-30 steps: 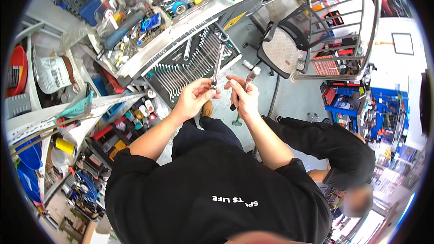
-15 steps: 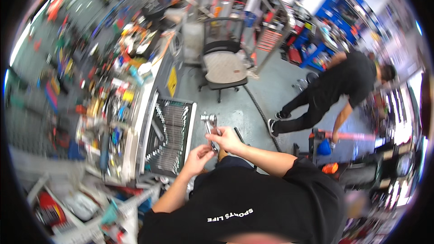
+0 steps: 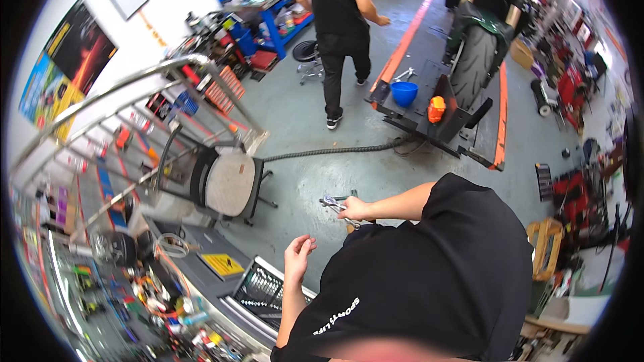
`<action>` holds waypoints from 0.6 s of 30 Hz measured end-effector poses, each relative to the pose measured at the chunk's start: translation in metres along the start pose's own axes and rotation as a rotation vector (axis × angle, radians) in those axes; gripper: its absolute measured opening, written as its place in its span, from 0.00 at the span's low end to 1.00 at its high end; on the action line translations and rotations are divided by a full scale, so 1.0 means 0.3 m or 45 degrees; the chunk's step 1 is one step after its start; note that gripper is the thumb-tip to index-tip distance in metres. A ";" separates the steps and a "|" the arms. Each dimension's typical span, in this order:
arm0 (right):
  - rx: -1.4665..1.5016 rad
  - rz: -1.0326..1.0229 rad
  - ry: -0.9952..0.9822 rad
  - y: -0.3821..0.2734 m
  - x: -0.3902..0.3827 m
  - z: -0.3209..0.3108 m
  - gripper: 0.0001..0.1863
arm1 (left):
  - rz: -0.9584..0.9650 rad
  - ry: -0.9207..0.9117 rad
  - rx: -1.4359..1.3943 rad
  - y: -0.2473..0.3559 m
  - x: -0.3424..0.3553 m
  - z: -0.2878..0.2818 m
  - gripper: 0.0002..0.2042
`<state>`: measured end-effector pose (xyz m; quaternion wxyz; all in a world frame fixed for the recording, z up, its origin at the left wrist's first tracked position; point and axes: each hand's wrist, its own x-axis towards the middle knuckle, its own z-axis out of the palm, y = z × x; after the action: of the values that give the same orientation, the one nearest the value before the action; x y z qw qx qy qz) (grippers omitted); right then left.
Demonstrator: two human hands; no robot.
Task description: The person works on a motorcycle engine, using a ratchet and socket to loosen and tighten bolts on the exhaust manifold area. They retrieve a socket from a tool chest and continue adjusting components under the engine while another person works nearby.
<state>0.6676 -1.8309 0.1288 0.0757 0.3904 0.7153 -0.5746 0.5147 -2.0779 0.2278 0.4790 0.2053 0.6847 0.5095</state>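
Note:
My right hand (image 3: 357, 210) is closed around chrome hand tools, with a ratchet wrench (image 3: 330, 201) pointing out ahead of the fingers. A metal shank (image 3: 354, 224) shows below the same hand. How many tools are in the grip I cannot make out. Apart from it, my left hand (image 3: 297, 255) is raised with loosely bent fingers and nothing visible in it. Beneath the left forearm is a pulled-out tool drawer (image 3: 253, 303) holding rows of wrenches (image 3: 263, 283).
A motorcycle tyre (image 3: 475, 60) stands on a lift with orange edges (image 3: 501, 121); a blue bowl (image 3: 404, 92) and an orange object (image 3: 437, 108) sit there. Another person (image 3: 339, 20) is upright beyond. An office chair (image 3: 231, 184), a railing (image 3: 100, 97) and a floor hose (image 3: 329, 152) lie around.
My view has swung right, towards the lift and motorcycle. My hands have parted, the right keeping the chrome tools. The other person has gone from bending at the lift to standing upright.

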 end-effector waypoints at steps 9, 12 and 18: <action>0.189 0.747 0.094 0.533 0.279 -0.176 0.12 | -0.042 -0.175 0.124 0.209 0.267 0.146 0.17; -0.238 0.816 0.172 0.831 0.311 -0.215 0.12 | -0.058 -0.330 0.140 0.221 0.318 0.200 0.17; -0.589 0.905 -0.489 1.115 0.216 -0.216 0.15 | 0.024 -0.348 0.376 0.231 0.374 0.131 0.18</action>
<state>0.8612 -1.7315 -0.1412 0.4840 0.4707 0.6196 -0.4004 0.4832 -1.9444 0.2387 0.5274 0.3468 0.6787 0.3756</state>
